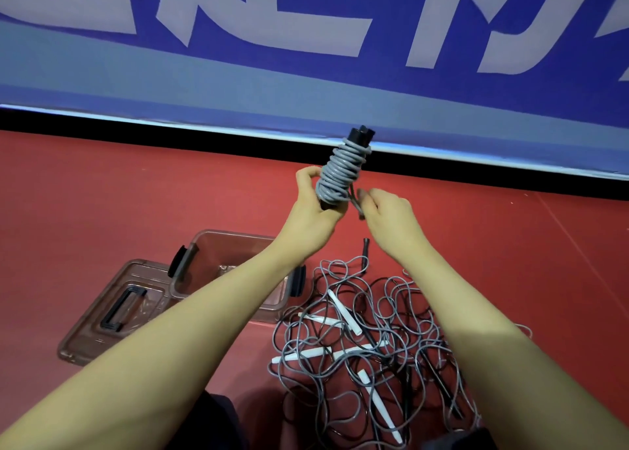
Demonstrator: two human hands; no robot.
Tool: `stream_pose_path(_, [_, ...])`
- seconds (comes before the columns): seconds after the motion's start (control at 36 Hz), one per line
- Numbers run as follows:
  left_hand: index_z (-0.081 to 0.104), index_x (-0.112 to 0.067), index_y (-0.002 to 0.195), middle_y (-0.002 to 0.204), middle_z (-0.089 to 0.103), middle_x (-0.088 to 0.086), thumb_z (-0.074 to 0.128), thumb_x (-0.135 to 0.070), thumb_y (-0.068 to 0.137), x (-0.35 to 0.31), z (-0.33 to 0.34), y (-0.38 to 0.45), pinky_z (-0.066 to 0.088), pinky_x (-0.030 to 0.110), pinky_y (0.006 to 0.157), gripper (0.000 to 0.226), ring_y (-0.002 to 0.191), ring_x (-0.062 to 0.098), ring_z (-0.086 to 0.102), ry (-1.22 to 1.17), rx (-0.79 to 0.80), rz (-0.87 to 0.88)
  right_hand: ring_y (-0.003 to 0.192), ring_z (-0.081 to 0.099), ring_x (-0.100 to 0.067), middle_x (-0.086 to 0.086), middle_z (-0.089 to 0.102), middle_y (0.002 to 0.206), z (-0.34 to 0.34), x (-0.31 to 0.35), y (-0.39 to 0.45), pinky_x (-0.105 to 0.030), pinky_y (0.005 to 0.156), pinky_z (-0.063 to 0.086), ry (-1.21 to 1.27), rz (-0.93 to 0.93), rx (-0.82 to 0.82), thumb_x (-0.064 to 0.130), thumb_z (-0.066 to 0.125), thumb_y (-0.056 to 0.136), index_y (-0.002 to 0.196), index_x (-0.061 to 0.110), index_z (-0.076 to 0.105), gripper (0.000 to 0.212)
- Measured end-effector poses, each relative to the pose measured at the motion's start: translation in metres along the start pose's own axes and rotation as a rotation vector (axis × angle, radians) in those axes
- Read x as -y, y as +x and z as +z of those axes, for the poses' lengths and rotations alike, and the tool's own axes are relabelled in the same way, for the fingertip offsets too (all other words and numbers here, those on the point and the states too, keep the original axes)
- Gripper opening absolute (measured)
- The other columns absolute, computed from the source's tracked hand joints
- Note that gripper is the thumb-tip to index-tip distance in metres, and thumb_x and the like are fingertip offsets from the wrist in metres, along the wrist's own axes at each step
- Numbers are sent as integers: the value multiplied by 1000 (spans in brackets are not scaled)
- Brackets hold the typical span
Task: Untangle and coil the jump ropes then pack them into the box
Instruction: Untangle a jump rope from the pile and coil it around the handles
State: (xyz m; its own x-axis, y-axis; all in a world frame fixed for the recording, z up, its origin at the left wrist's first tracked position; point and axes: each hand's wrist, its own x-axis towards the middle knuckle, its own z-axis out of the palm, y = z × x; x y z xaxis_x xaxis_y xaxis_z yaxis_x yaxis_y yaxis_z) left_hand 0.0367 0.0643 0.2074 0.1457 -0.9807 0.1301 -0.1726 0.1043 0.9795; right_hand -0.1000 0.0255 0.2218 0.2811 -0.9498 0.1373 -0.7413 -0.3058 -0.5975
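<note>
Lying farthest left on the red floor [102, 194]: the box's clear brownish lid [112, 310], flat, black handle facing up, no label readable on it. Standing just right of it and touching its edge, the open box [224, 245], same tinted clear plastic, black latches hanging at both ends, the left forearm crossing over its near side. Running across the top, a blue banner [306, 85] bearing big pale characters, cropped by the frame and not readable as words. Gripping the lower end of the coiled rope [342, 173] up at centre, the left hand [315, 207], fingers curled round the base, thumb pressing up against the side of the windings. Looking tidy, that bundle: grey cord wound in many tight turns around black handles, black caps poking out at the top, the whole thing tilting a little to the right and held in the air against the banner's lower edge. Pinching a short loose tail of the grey cord just beside the bundle's bottom, the right hand [388, 214], fingers bent in toward the palm. Sprawling lower right on the floor, just beside the box, the tangled pile [371, 344] of remaining ropes, grey and black cords looping over one another, white handles and a few black handles sticking out at odd angles, the right forearm passing above its right side.
</note>
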Motion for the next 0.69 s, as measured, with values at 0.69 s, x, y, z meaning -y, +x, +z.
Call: stream_pose_path(0.69, [28,-4,133,111,55,16,48,-5,89,9,-18,5,35,38,67,48,97,40,59,1216,-20,-176,69,46,-23,5,44,69,-7,41,-32,-32,60,30,-412,-436,375,31,44,99,71,18,36,32])
